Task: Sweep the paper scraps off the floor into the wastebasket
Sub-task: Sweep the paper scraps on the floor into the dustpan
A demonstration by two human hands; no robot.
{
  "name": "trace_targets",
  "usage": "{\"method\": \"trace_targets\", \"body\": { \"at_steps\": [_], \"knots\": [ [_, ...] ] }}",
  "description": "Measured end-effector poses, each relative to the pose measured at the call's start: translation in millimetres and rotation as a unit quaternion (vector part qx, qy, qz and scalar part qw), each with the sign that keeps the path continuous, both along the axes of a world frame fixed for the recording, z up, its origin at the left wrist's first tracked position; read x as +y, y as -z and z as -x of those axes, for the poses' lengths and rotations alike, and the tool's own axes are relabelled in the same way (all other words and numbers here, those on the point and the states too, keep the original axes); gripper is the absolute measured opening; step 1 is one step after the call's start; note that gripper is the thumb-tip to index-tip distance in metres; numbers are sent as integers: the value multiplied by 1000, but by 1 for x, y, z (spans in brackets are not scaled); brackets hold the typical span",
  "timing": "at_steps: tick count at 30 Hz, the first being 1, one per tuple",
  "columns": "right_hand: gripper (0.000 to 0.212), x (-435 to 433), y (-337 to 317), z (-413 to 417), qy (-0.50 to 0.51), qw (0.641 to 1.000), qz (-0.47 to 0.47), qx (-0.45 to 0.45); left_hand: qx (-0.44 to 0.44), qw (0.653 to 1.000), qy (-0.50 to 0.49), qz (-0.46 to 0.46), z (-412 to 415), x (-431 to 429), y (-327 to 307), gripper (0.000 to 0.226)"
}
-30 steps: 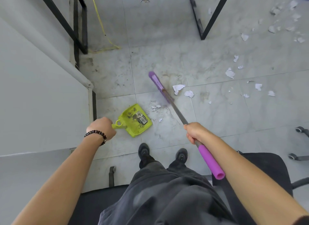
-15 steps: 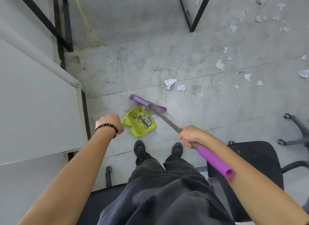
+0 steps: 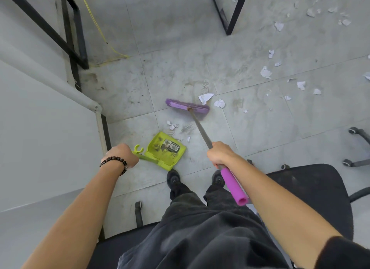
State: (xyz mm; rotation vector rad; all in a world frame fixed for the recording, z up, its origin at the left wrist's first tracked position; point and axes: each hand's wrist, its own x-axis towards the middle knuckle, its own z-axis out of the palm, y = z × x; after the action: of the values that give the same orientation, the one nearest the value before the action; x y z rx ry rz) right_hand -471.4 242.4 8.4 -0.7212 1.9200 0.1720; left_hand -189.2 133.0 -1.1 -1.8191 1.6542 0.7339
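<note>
Since half a second ago the broom head (image 3: 187,107) has swung out from the dustpan (image 3: 165,149) mouth to the floor beyond it. Nearest, the left hand (image 3: 122,155) is closed around the green dustpan's handle; the right hand (image 3: 219,153) is wrapped around the broom shaft. A few small paper scraps (image 3: 172,125) lie between pan and head. Two larger scraps (image 3: 219,103) sit just beyond the head's right end, which lies crosswise, so the right hand's pull draws them panward. Many more are scattered toward the floor's far right corner. No wastebasket is visible.
</note>
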Motion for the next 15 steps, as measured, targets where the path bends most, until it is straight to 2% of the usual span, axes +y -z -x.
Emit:
{"method": "trace_targets", "body": {
  "at_steps": [2,6,8,11,15],
  "knots": [
    [34,8,4,-13,-23,999,-28,9,5,1000,-15,0,1,2,1,13],
    [19,24,-2,-27,-79,992,-90,-26,-2,1000,-27,9,1,5,1,10],
    [26,29,-10,-18,-79,991,-98,-51,-8,1000,-24,12,1,5,0,9],
    [42,26,-25,11,24,985,-89,-143,-10,1000,-13,12,0,3,-2,10],
    [49,17,-38,41,246,932,-103,-245,-10,1000,8,15,-1,0,-4,8]
  ]
}}
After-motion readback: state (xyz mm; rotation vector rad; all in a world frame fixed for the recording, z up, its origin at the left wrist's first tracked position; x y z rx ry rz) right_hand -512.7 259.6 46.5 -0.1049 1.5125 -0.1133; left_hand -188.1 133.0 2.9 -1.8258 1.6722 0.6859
